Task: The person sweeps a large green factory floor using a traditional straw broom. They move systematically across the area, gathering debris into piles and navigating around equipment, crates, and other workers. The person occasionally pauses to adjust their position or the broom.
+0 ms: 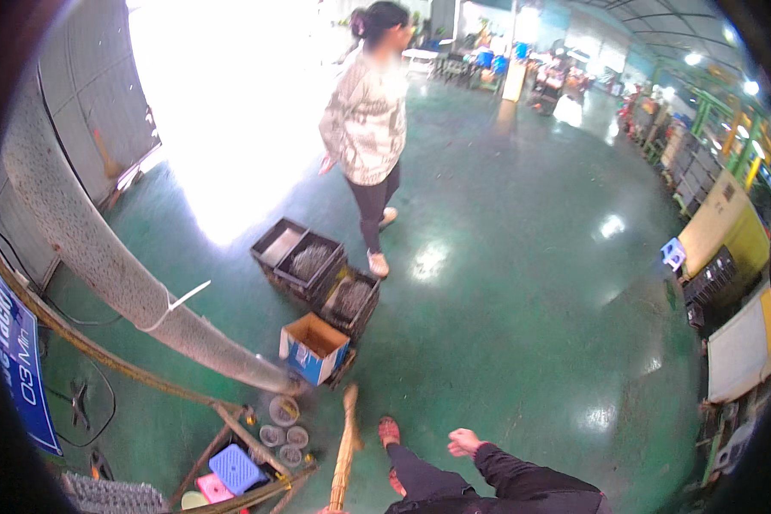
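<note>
A long straw-coloured broom (346,447) slants up from the lower edge, thinner toward its far end. Only a sliver of my left hand (332,511) shows at its near end, closed around it. My right hand (465,442) hangs in front of my body over the green floor. Its fingers are curled into a loose fist, and I see nothing in it. My dark sleeve and trousers and my reddish shoes (390,431) are beside it.
Black crates (349,295) and a blue-white open carton (315,347) stand ahead. Behind them a person (368,120) is on foot. At left are a thick grey pipe (171,308), round containers (284,409) and a blue stool (237,468). Racks and boards (737,343) line the right.
</note>
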`<state>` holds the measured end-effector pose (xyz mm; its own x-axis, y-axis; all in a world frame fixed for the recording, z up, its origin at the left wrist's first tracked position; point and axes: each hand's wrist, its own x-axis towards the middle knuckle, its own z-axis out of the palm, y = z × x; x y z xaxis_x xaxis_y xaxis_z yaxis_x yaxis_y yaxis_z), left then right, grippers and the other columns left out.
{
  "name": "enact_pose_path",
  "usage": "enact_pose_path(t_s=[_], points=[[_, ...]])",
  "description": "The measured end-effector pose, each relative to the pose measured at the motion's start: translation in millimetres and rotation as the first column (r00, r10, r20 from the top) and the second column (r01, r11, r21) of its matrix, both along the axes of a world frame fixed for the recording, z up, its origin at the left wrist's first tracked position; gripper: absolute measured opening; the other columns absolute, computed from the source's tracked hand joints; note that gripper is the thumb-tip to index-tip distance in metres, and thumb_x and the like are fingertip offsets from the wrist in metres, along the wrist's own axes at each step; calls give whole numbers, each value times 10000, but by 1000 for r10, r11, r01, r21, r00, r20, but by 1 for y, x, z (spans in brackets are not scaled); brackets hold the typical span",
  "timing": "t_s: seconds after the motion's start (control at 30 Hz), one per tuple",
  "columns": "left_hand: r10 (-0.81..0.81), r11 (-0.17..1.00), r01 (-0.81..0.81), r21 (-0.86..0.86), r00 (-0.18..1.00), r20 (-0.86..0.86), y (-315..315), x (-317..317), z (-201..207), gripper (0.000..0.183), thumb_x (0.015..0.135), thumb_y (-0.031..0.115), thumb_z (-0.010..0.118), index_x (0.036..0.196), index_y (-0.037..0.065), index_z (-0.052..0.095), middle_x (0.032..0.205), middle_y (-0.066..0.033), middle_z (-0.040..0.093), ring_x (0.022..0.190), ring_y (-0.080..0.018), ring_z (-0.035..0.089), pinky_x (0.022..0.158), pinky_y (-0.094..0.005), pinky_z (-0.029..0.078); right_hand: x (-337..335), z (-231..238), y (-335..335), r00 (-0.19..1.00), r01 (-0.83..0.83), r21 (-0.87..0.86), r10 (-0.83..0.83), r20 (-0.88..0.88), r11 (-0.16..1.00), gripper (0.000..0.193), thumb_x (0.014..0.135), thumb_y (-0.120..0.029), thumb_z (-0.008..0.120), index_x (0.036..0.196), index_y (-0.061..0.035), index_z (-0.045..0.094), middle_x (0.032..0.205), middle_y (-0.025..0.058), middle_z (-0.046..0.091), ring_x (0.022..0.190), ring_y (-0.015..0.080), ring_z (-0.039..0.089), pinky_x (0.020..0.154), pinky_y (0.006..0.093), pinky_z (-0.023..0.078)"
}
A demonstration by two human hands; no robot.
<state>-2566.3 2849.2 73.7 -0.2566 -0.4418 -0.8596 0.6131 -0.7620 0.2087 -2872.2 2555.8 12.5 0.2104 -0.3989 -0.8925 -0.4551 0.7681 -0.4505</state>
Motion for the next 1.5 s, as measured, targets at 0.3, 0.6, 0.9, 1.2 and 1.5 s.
enact_pose_path(t_s=[0.3,0.6,0.9,1.2,1.5], points=[[-63,995,33,93,941,334,-83,-65,-103,105,732,64,501,655,60,428,539,-9,434,477,-130,455,443,-249,374,-236,22,99,900,270,-27,-262,-349,963,192,735,-120,401,816,15,511,670,130,553,502,210,547,443,332,482],[22,995,-3,97,982,-190,-135,-198,-96,78,695,-48,451,671,-4,392,538,-52,398,464,-163,426,450,-301,401,-275,28,138,940,104,158,-45,-338,982,176,747,-153,410,799,-27,521,694,73,562,532,174,543,473,316,484],[337,940,-215,266,704,-625,-189,-210,-26,61,776,7,426,742,26,379,529,9,361,415,-64,365,385,-178,340,-341,57,50,952,237,-133,-257,-165,962,219,742,-133,447,947,-60,477,673,75,554,527,159,547,482,303,484],[322,938,-241,249,874,-365,-195,-215,16,68,771,4,422,728,23,373,528,7,362,421,-66,367,389,-178,345,-411,28,32,911,277,-85,-290,-292,957,215,749,-122,444,949,-56,488,675,83,561,514,164,556,469,315,492],[300,936,-212,283,898,-321,-217,-225,9,77,769,0,417,715,24,367,525,5,367,425,-67,367,391,-177,347,-436,16,49,837,481,-92,-487,-247,872,214,747,-101,419,934,-45,508,660,105,569,495,185,560,444,326,491]])
